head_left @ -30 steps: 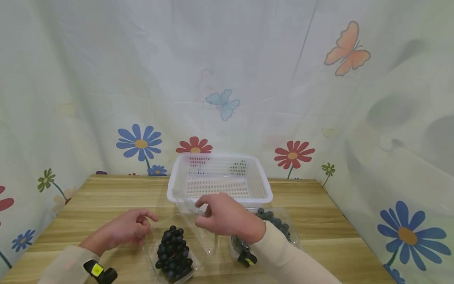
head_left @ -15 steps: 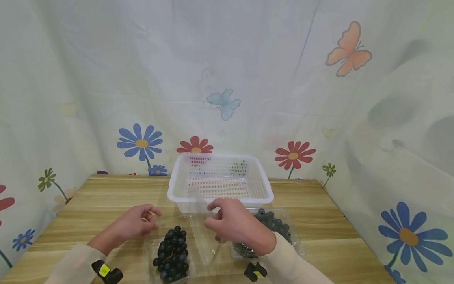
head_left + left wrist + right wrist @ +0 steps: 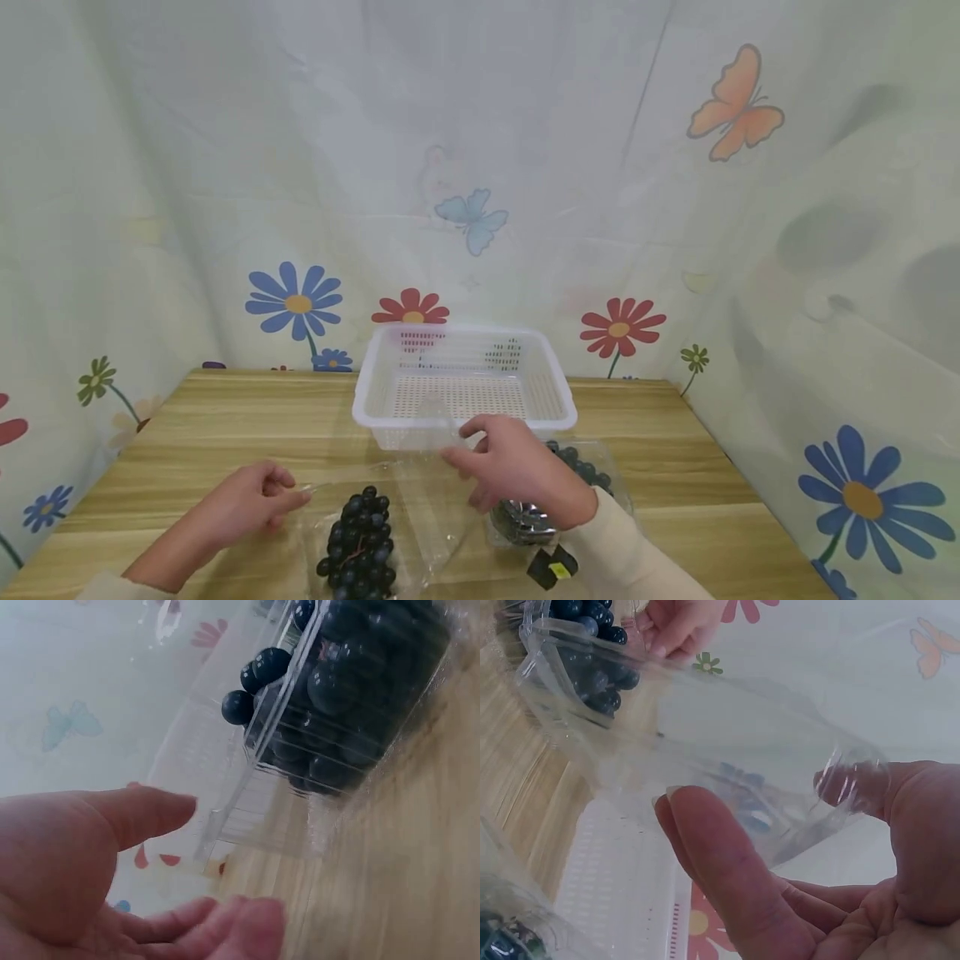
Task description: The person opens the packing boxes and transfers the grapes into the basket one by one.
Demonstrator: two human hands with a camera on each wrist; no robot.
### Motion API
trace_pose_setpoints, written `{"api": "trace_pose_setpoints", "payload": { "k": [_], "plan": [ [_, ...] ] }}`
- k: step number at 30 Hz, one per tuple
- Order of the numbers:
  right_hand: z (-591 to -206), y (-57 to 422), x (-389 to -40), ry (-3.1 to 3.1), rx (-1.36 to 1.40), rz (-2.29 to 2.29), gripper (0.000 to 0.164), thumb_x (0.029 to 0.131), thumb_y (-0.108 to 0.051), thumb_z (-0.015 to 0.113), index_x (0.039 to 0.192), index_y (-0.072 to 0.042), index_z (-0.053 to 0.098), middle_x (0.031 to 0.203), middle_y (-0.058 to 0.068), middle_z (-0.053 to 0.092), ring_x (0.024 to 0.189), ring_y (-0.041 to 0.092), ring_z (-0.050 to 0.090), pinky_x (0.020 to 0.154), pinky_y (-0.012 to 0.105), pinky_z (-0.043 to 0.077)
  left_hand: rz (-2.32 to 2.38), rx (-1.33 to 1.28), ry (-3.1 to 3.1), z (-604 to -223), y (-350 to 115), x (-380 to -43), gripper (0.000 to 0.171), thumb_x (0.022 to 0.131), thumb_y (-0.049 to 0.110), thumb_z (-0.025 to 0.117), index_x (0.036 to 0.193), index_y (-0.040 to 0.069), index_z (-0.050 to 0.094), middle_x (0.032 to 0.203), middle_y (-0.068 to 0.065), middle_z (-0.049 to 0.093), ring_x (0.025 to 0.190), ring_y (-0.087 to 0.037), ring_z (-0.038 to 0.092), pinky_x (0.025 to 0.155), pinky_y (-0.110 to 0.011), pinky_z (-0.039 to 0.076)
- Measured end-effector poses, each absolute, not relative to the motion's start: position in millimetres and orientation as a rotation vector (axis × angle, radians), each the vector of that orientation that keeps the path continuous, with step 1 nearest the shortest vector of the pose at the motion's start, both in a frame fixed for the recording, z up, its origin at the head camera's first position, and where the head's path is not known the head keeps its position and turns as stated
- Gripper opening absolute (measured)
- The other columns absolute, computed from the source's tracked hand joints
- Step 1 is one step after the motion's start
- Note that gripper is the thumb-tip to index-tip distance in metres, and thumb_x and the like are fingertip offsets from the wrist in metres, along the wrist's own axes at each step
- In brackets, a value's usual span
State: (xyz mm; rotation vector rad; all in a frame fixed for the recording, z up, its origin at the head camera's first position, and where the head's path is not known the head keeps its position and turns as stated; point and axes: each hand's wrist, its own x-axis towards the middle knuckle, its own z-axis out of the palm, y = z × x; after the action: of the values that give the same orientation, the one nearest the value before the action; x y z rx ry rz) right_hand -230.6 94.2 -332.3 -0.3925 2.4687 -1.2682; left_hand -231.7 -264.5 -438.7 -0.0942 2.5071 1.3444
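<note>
In the head view, an opened clear plastic clamshell box (image 3: 408,575) holds a bunch of dark grapes (image 3: 357,546). Its see-through lid (image 3: 431,508) stands raised along the box's right side. My right hand (image 3: 517,467) holds the lid by its far end; in the right wrist view the thumb shows through the plastic, with the fingers (image 3: 712,847) on the other side. Beside the box's far left corner is my left hand (image 3: 243,504). In the left wrist view its thumb (image 3: 161,814) and fingers are apart, close to the box corner, holding nothing.
A white perforated plastic basket (image 3: 465,423) stands at the back of the wooden table (image 3: 675,467). A second clear box (image 3: 622,467) with dark grapes lies under my right forearm. A patterned curtain (image 3: 562,208) hangs behind and at the sides.
My right hand has shifted right, and the lid has swung right with it. My left hand rose a little, then came down and left, nearer the box corner.
</note>
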Motion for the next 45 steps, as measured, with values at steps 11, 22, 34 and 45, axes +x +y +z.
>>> {"api": "trace_pose_setpoints", "payload": {
  "k": [11,22,34,45],
  "plan": [
    [-339,104,-241,2.382,-0.394,-1.399,0.042,0.095,-0.028,0.071,0.126,-0.001,0.062,0.089,0.007,0.077,0.063,0.024,0.074,0.055,0.036,0.062,1.574,0.091,2.152,-450,-257,-204,0.014,0.1,0.011,0.059,0.097,-0.001,0.052,0.085,-0.008,0.061,0.074,-0.021,0.063,0.067,-0.036,0.062],
    [-348,111,-241,2.31,-0.39,-1.447,0.05,0.089,-0.015,0.073,0.131,0.005,0.056,0.096,0.013,0.077,0.067,0.026,0.076,0.061,0.036,0.063,1.67,0.16,2.141,-452,-263,-220,0.018,0.1,0.01,0.057,0.106,-0.005,0.049,0.081,-0.008,0.057,0.075,-0.024,0.064,0.068,-0.04,0.063],
    [-369,115,-234,2.176,-0.299,-1.516,0.062,0.09,-0.011,0.074,0.142,0.005,0.045,0.098,0.022,0.074,0.065,0.023,0.075,0.059,0.036,0.063,1.621,0.118,2.246,-451,-277,-241,0.031,0.095,0.006,0.059,0.118,-0.009,0.044,0.08,-0.006,0.058,0.068,-0.019,0.061,0.061,-0.033,0.06],
    [-377,115,-234,2.111,-0.286,-1.494,0.07,0.09,-0.007,0.074,0.147,0.008,0.037,0.095,0.023,0.075,0.062,0.019,0.071,0.058,0.034,0.063,1.54,0.016,2.215,-445,-290,-258,0.038,0.096,0.007,0.06,0.126,-0.009,0.043,0.08,-0.009,0.059,0.064,-0.019,0.061,0.059,-0.031,0.058]
  ]
}}
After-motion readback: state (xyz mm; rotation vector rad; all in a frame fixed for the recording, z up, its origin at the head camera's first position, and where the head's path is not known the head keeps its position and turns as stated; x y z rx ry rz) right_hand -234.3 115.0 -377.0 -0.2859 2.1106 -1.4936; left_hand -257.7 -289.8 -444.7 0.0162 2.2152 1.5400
